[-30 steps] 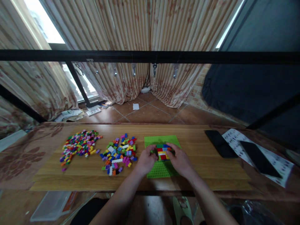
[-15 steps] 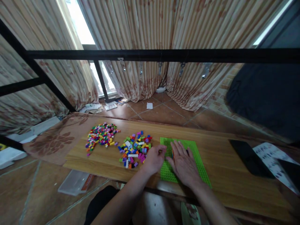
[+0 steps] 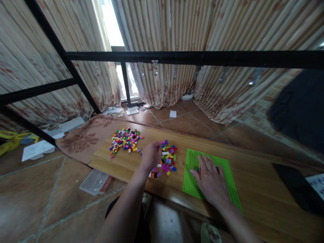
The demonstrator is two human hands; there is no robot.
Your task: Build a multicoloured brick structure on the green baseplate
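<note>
My right hand (image 3: 212, 177) lies flat with fingers stretched over the green studded baseplate (image 3: 191, 172). Bits of coloured bricks show beside its thumb and fingers; the rest is covered by the palm. Over the nearer pile of building bricks (image 3: 167, 161) hovers my left hand (image 3: 152, 156), its fingers curled together. Whatever is between those fingertips, if anything, is hidden. This pile holds larger bricks in blue, purple, yellow, white and other colours, and my left hand blocks part of it.
A second pile of smaller bricks (image 3: 126, 139) sits at the left on the wooden table (image 3: 113, 167). A dark flat panel (image 3: 295, 184) and a printed sheet (image 3: 317, 184) lie at the right. On the floor is a clear plastic box (image 3: 94, 181). A black metal rail (image 3: 177, 58) crosses beyond the table.
My left hand has moved left from the baseplate's edge to over the nearer brick pile. My right hand stays flat on the baseplate. The whole view has shifted as my head turned left.
</note>
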